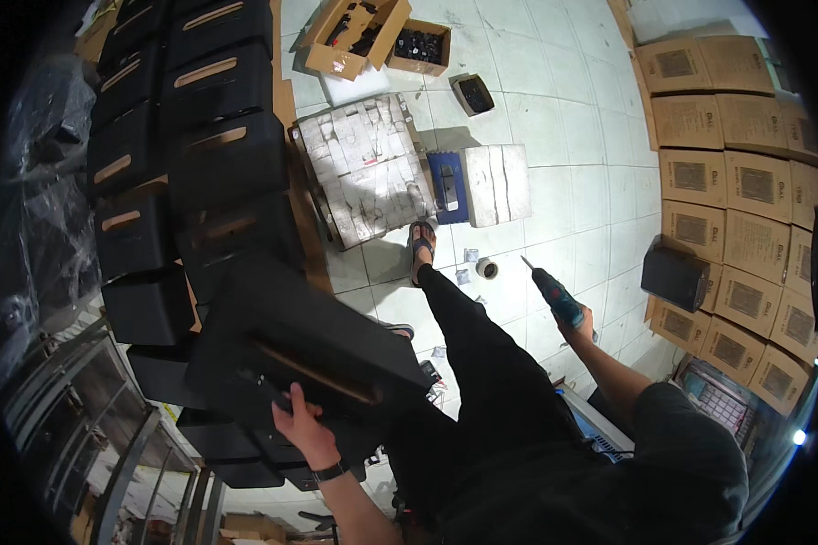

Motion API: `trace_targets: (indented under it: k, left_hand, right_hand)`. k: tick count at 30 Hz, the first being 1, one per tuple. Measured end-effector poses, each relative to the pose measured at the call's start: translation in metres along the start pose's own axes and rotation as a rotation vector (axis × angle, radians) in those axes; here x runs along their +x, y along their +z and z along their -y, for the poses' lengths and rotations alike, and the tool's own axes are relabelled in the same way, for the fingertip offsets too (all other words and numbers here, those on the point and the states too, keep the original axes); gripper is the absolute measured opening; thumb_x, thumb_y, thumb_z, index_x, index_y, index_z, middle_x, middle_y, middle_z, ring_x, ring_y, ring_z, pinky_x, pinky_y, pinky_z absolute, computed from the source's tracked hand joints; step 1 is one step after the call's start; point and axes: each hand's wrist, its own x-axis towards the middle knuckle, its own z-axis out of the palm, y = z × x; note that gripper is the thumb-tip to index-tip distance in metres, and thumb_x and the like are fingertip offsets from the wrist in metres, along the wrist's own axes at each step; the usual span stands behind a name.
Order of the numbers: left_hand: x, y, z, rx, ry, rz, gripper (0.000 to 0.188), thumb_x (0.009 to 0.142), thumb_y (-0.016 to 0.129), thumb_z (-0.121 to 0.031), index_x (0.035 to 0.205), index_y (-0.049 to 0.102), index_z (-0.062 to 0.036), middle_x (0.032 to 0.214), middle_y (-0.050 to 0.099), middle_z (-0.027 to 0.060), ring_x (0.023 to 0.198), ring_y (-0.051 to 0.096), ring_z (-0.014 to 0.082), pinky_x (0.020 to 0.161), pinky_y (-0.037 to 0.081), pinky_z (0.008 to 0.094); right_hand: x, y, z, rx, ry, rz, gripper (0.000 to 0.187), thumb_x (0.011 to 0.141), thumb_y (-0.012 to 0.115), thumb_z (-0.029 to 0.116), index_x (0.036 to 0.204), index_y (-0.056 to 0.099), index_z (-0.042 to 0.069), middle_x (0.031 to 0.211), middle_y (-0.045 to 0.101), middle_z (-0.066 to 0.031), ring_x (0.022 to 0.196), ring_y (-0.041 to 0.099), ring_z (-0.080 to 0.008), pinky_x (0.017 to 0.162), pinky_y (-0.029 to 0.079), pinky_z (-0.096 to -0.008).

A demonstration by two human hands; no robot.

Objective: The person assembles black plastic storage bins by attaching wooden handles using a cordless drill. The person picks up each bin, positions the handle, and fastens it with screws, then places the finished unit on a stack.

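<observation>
My right hand [580,325] is closed round the grip of a teal and black power drill [559,298], held over the floor with its bit pointing up and left. A large black box-shaped cabinet [309,336] with a long slot showing tan inside stands tilted in front of me on the left. My left hand [307,427] is at its near side, fingers bent round a narrow black piece [268,389] that lies against the cabinet. How that piece joins the cabinet is too dark to tell.
Similar black cabinets [223,82] are stacked on the left. Foam-topped stack [364,168], blue case [448,186], white block [497,186], tape roll [487,269] and cartons of black parts [420,47] occupy the tiled floor. Brown cartons [691,177] line the right, beside another black box [674,280].
</observation>
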Motion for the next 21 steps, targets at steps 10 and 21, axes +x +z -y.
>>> trace_targets:
  k: [10, 21]
  left_hand:
    - [0.061, 0.278, 0.001, -0.001, -0.101, 0.324, 0.028, 0.103, 0.068, -0.03, 0.096, 0.051, -0.0097, 0.068, 0.042, -0.0047, 0.054, 0.039, 0.0058, 0.048, 0.034, 0.0261]
    - [0.216, 0.464, 0.121, 0.329, 0.042, 0.443, 0.034, 0.103, 0.066, -0.028, 0.108, 0.061, 0.0051, 0.078, 0.066, 0.0093, 0.06, 0.061, 0.0169, 0.055, 0.05, 0.033]
  right_hand:
    - [0.032, 0.008, 0.015, 0.228, 0.038, 0.154, 0.023, 0.084, 0.079, 0.025, 0.088, 0.073, 0.003, 0.076, 0.074, -0.0129, 0.07, 0.075, -0.0247, 0.067, 0.058, -0.0389]
    - [0.117, 0.01, 0.187, 0.364, -0.216, 0.165, 0.021, 0.085, 0.082, 0.009, 0.103, 0.074, 0.003, 0.091, 0.075, -0.0099, 0.081, 0.074, -0.0182, 0.073, 0.057, -0.0316]
